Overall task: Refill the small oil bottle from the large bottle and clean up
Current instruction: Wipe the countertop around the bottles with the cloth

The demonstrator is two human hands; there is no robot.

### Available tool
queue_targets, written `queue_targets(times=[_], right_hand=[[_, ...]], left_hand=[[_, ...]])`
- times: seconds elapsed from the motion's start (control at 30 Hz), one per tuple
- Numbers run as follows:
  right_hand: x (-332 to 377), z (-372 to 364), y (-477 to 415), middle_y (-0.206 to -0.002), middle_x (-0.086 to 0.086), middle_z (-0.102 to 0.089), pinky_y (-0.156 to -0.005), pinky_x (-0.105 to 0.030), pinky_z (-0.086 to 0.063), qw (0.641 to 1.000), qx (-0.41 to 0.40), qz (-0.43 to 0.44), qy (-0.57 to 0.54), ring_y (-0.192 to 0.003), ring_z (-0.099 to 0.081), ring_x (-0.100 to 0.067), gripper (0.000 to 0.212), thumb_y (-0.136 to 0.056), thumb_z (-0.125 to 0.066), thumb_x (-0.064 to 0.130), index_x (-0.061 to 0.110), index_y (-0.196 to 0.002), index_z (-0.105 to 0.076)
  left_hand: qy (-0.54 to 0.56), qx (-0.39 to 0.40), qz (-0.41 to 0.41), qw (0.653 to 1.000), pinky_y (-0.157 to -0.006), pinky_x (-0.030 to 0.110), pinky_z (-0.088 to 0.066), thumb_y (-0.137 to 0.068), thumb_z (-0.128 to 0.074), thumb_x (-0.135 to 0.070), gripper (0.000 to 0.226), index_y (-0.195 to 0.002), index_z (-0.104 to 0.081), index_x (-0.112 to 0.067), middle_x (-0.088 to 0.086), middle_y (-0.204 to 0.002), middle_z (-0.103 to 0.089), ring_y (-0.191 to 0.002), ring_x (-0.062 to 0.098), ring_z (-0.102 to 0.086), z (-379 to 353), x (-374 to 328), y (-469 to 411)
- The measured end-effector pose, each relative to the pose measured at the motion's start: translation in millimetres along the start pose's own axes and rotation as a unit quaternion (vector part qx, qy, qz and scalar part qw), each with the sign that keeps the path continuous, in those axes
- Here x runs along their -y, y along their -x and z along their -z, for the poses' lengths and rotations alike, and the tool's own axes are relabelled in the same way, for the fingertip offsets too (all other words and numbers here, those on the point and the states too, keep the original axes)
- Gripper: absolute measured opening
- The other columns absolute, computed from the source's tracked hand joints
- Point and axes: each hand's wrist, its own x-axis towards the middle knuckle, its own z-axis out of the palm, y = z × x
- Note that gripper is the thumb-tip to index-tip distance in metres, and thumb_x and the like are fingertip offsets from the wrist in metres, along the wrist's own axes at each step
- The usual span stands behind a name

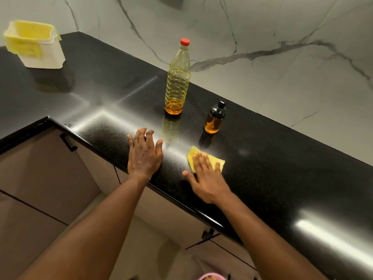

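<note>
The large clear oil bottle (pixel 178 77) stands upright on the black counter (pixel 282 168), red cap on, with a little amber oil at its bottom. To its right and nearer to me stands the small oil bottle (pixel 214 119), black cap on, about half full. My right hand (pixel 205 174) lies flat, fingers spread, on a folded yellow cloth (pixel 201 158) pressed to the counter just in front of the small bottle. My left hand (pixel 145 152) rests palm down and empty at the counter's front edge, left of the cloth.
A white plastic tub (pixel 43 54) with a yellow cloth draped over its rim sits at the far left of the counter. A marble wall runs behind the bottles. Cabinet fronts with black handles (pixel 68 142) lie below the counter edge.
</note>
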Motion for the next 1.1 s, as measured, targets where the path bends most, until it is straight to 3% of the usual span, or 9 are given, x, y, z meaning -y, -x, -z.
queue_targets(times=[0.13,0.3,0.43,0.53,0.67,0.77,0.97,1.1], right_hand=[[11,-22,68,-0.169,0.013,0.028,-0.126,-0.048,0.019,0.997,0.013,0.073,0.008,-0.152,0.033,-0.005,0.078,-0.102,-0.01,0.074,0.033,-0.163,0.017],[-25,-17,108,-0.166,0.018,0.031,-0.128,-0.046,0.016,0.996,0.045,0.067,0.04,-0.149,0.036,0.001,0.08,-0.091,0.007,0.08,0.041,-0.16,0.02],[-55,-3,61,-0.17,0.012,0.023,-0.13,-0.053,0.005,1.0,0.0,-0.024,-0.003,-0.155,0.026,-0.008,0.088,-0.091,0.005,0.08,0.032,-0.164,0.013],[-60,17,-5,-0.172,0.005,0.021,-0.128,-0.057,0.009,0.997,-0.007,-0.071,-0.012,-0.157,0.023,-0.014,0.082,-0.1,-0.006,0.073,0.026,-0.165,0.011],[-42,35,-65,-0.173,0.001,0.019,-0.127,-0.06,0.008,0.998,0.018,-0.064,-0.008,-0.16,0.017,-0.021,0.084,-0.101,-0.011,0.074,0.023,-0.166,0.009],[-12,34,-71,-0.173,0.0,0.017,-0.127,-0.06,0.008,0.999,0.03,-0.012,0.008,-0.16,0.015,-0.023,0.084,-0.102,-0.012,0.073,0.022,-0.166,0.009],[27,-9,24,-0.172,0.01,0.018,-0.126,-0.05,0.018,0.995,0.03,0.097,-0.023,-0.157,0.024,-0.01,0.076,-0.103,-0.013,0.07,0.031,-0.166,0.006],[0,-22,101,-0.17,0.014,0.023,-0.126,-0.042,0.019,0.997,0.033,0.068,-0.008,-0.153,0.029,-0.002,0.077,-0.098,-0.003,0.076,0.038,-0.163,0.012]], left_hand=[[0.0,-0.001,-0.004,1.0,-0.13,0.057,-0.008,-0.107,-0.044,-0.043,0.047,-0.143,-0.046,-0.012,0.017,-0.157,-0.04,-0.156,0.033,-0.027,0,0,-1],[0.001,0.003,-0.002,1.0,-0.131,0.056,-0.007,-0.107,-0.045,-0.043,0.047,-0.143,-0.046,-0.013,0.017,-0.157,-0.038,-0.156,0.033,-0.027,2,-1,0],[-0.003,0.002,0.001,1.0,-0.13,0.057,-0.007,-0.107,-0.046,-0.043,0.048,-0.143,-0.046,-0.012,0.017,-0.157,-0.038,-0.155,0.033,-0.027,2,-3,0],[-0.004,-0.001,0.002,1.0,-0.13,0.057,-0.007,-0.107,-0.045,-0.044,0.049,-0.143,-0.046,-0.012,0.018,-0.159,-0.038,-0.156,0.034,-0.026,2,-1,-1],[-0.004,0.003,0.001,1.0,-0.131,0.055,-0.004,-0.107,-0.045,-0.045,0.05,-0.145,-0.045,-0.012,0.02,-0.161,-0.036,-0.157,0.035,-0.024,0,-2,-2],[-0.007,0.002,0.0,1.0,-0.13,0.055,-0.004,-0.107,-0.045,-0.045,0.05,-0.145,-0.044,-0.012,0.02,-0.161,-0.035,-0.157,0.035,-0.024,1,-2,-2],[-0.008,0.009,0.002,1.0,-0.13,0.057,-0.006,-0.106,-0.048,-0.043,0.051,-0.145,-0.045,-0.011,0.022,-0.161,-0.034,-0.155,0.038,-0.027,2,-3,-2],[-0.014,0.008,-0.002,1.0,-0.13,0.058,-0.006,-0.106,-0.048,-0.045,0.052,-0.145,-0.044,-0.011,0.022,-0.161,-0.033,-0.155,0.038,-0.028,2,-1,-1]])
